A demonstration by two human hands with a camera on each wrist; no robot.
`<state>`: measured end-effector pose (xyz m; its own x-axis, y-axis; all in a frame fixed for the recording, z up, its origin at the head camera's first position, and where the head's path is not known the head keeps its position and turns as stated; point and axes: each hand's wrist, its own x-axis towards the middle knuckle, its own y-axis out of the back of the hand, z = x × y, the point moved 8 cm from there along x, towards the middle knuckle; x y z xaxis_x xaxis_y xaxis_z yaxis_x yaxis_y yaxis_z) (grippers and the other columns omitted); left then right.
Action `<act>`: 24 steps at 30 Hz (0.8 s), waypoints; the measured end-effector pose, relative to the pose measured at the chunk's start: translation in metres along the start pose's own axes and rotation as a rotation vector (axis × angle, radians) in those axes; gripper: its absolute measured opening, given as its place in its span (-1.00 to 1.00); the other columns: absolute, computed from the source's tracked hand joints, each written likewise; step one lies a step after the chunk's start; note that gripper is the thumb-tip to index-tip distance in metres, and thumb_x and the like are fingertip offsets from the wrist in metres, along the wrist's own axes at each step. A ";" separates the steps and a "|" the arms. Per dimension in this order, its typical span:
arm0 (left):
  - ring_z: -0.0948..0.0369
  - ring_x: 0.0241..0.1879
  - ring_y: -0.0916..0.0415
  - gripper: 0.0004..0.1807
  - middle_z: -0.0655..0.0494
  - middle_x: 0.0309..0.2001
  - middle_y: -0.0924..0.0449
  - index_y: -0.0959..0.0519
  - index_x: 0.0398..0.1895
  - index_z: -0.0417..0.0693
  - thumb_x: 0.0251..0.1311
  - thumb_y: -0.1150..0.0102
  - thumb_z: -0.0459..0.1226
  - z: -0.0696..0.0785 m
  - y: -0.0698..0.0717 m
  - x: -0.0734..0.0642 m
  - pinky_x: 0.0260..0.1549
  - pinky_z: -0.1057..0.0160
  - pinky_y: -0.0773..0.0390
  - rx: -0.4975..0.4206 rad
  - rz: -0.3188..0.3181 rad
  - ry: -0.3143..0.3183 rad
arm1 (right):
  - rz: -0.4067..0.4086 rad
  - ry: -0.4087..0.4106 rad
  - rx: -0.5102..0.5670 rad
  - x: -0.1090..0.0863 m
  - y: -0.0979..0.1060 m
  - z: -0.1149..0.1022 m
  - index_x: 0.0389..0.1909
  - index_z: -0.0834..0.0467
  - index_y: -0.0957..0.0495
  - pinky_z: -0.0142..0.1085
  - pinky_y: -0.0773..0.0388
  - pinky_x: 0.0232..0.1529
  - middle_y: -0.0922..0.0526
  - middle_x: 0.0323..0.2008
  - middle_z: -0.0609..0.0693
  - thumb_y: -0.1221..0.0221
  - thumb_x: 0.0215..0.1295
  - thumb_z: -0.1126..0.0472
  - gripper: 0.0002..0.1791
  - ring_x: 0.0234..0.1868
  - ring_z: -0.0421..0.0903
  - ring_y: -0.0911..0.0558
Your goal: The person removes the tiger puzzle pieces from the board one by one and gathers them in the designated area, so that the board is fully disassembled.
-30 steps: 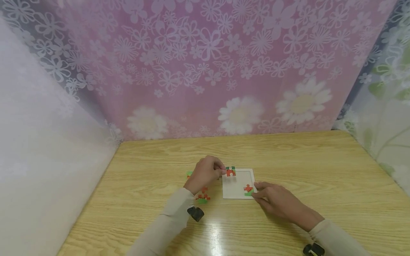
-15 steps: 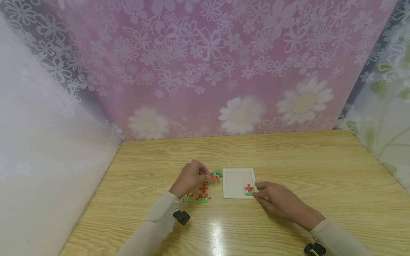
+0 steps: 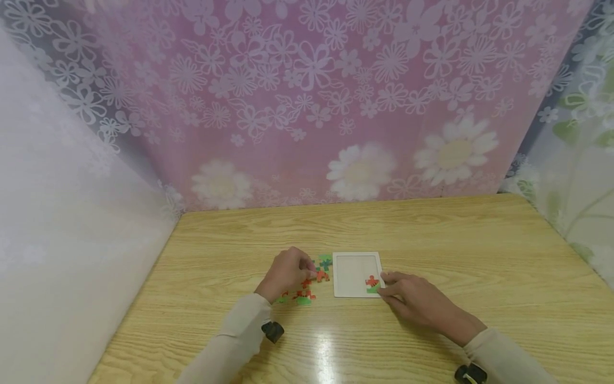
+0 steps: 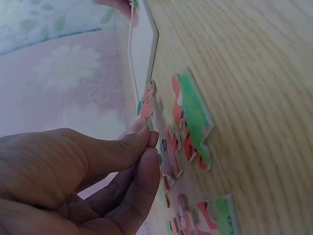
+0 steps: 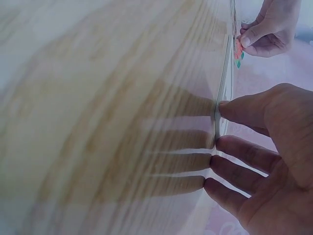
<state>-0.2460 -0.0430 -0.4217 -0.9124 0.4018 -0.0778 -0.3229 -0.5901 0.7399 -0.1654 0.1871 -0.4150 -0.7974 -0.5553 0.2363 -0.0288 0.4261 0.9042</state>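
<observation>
My left hand (image 3: pixel 287 273) pinches a red jigsaw piece (image 3: pixel 323 276) between thumb and fingertips, just left of the puzzle tray. In the left wrist view that piece (image 4: pixel 147 103) stands tilted over the loose ones. The white square puzzle tray (image 3: pixel 357 295) lies flat, with one red and green piece (image 3: pixel 372 285) in its near right corner. My right hand (image 3: pixel 414 298) holds the tray's right edge near that corner. The right wrist view has the right hand's (image 5: pixel 266 152) thumb and fingertips along the tray's edge.
Loose jigsaw pieces (image 3: pixel 304 297) lie around and partly under the left hand. A green piece (image 3: pixel 325 258) sits close to the tray's left side. The wooden table (image 3: pixel 431 229) meets a pink flowered curtain (image 3: pixel 297 160) at the back.
My left hand has carried the piece leftward from over the tray, then slightly nearer, and the piece has turned. The right hand and tray have stayed in place.
</observation>
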 end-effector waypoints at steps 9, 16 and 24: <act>0.31 -0.49 -0.52 -0.90 0.14 -0.40 -0.71 -0.75 -0.44 -0.10 0.23 -0.38 -0.38 0.000 -0.008 0.002 -0.45 0.29 -0.54 0.032 0.016 -0.018 | 0.004 -0.002 0.004 -0.001 0.000 0.000 -0.14 0.24 -0.79 0.07 -0.62 -0.02 -0.66 0.07 0.32 -0.35 0.27 0.34 -0.83 0.10 0.26 -0.65; 0.31 -0.53 -0.49 -0.89 0.16 -0.40 -0.70 -0.75 -0.48 -0.09 0.21 -0.40 -0.38 0.000 -0.008 0.003 -0.48 0.31 -0.53 0.061 0.028 -0.014 | 0.004 -0.003 0.009 -0.001 0.000 0.001 -0.14 0.25 -0.78 0.06 -0.62 -0.02 -0.66 0.07 0.32 -0.34 0.28 0.34 -0.83 0.10 0.26 -0.65; 0.31 -0.53 -0.52 -0.89 0.16 -0.42 -0.70 -0.75 -0.47 -0.10 0.22 -0.41 -0.38 0.014 -0.006 0.003 -0.49 0.30 -0.55 0.043 0.033 -0.041 | -0.015 -0.011 0.009 0.000 -0.001 0.001 -0.12 0.24 -0.78 0.06 -0.62 -0.02 -0.66 0.08 0.31 -0.33 0.30 0.33 -0.82 0.11 0.26 -0.64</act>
<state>-0.2440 -0.0288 -0.4170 -0.9110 0.4116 -0.0261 -0.2811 -0.5733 0.7696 -0.1661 0.1877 -0.4162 -0.8033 -0.5540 0.2187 -0.0462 0.4240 0.9045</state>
